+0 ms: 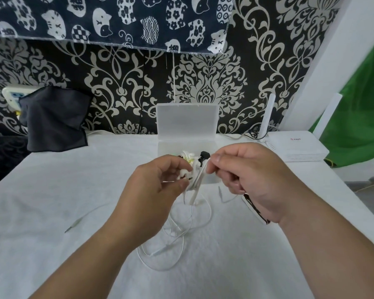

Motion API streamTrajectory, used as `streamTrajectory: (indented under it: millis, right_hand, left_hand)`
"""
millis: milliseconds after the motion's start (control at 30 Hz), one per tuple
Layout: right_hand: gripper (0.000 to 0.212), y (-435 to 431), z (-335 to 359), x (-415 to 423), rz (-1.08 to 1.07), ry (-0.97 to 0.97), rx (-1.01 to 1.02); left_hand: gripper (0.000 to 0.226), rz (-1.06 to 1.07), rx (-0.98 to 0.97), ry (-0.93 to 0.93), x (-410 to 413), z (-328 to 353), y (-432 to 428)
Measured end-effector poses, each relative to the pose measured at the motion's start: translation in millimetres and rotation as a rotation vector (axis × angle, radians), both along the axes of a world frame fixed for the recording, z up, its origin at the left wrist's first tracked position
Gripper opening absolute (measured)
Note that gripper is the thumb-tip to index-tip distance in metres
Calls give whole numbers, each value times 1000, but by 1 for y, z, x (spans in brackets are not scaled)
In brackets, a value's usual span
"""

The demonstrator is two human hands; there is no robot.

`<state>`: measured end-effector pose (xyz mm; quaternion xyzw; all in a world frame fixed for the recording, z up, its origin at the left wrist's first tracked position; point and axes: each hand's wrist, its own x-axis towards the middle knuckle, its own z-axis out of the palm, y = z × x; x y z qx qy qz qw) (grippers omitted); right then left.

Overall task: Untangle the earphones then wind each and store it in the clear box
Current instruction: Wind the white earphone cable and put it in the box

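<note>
White earphone (195, 180) sits mid-frame, just in front of the open box (166, 147), held between both hands: left hand (158, 182) grips the wound bundle and buds, right hand (246, 171) pinches the strands beside it. Loose cord (181, 229) trails in loops on the table (73, 190) at lower centre. Winding looks to be the step in hand, with other sets (204, 156) seemingly boxed already. Next, probably, draw the slack up and wrap it on without snagging the loops
</note>
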<state>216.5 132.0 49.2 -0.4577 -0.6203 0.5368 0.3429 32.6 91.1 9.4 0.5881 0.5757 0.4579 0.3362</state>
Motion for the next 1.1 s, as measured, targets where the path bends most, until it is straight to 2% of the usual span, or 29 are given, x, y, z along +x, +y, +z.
streamTrajectory:
  millis: [100, 200, 400, 567, 667, 800, 967, 1100]
  right_hand:
    - [24, 2, 1, 5, -92, -143, 127]
    - [21, 7, -4, 8, -161, -151, 158]
    - [43, 5, -19, -3, -28, -69, -97]
    - [30, -3, -27, -19, 136, -57, -219]
    - [35, -8, -29, -24, 195, -97, -250]
    - [36, -15, -26, -26, 329, -165, -249]
    - [32, -13, -17, -22, 337, -199, -206]
    - [31, -12, -12, -15, 330, -195, -179]
  left_hand:
    - [25, -94, -25, -95, 1, 3, -1]
    - [26, -179, -37, -199, 1, 2, -1]
    - [14, -202, -10, -485, 6, 5, -2]
    - [21, -129, 12, -601, 5, 4, 0]
    - [18, -4, 52, -551, 3, 2, 2]
    - [20, 141, 94, -395, 0, -1, 3]
    - [24, 183, 102, -164, -5, -2, 4]
    - [23, 195, 98, -102, -8, 0, 5]
